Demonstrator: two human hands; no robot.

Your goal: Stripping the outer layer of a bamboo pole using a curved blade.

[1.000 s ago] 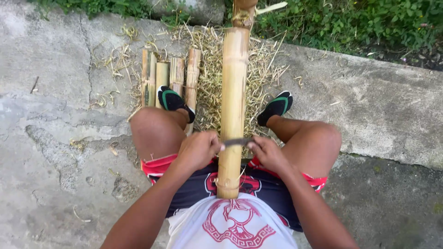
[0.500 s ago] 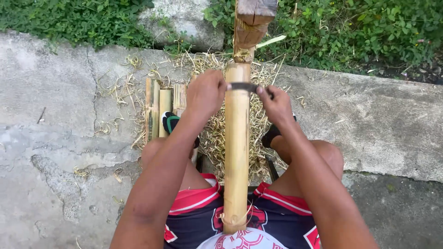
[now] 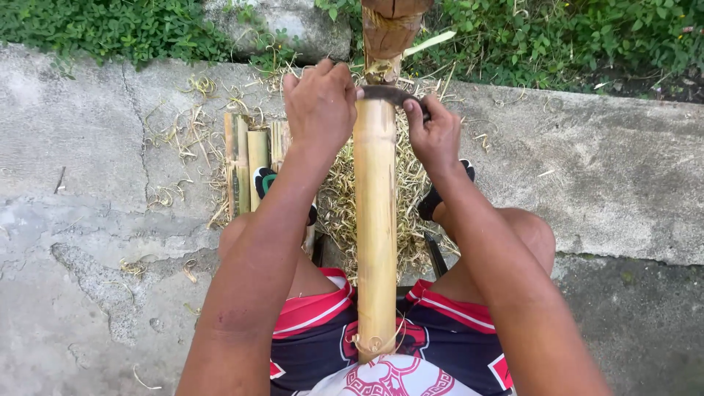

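Observation:
A thick yellow bamboo pole (image 3: pixel 375 220) runs from my lap up to a brown wooden post (image 3: pixel 389 29). Across the pole's far end lies a dark curved blade (image 3: pixel 389 94). My left hand (image 3: pixel 319 110) is closed on the blade's left end. On the right, my right hand (image 3: pixel 434 136) grips the other end. Both arms are stretched forward, and the pole's near end rests against my shirt.
Several cut bamboo pieces (image 3: pixel 248 158) lie on the concrete at left, beside my sandalled feet (image 3: pixel 265 180). Dry shavings (image 3: pixel 352 198) are heaped under the pole. Green plants (image 3: pixel 557 37) and a stone (image 3: pixel 293 26) border the slab behind.
Both hands have pushed the blade along the pole from near my lap to its far end by the post. My arms are now extended.

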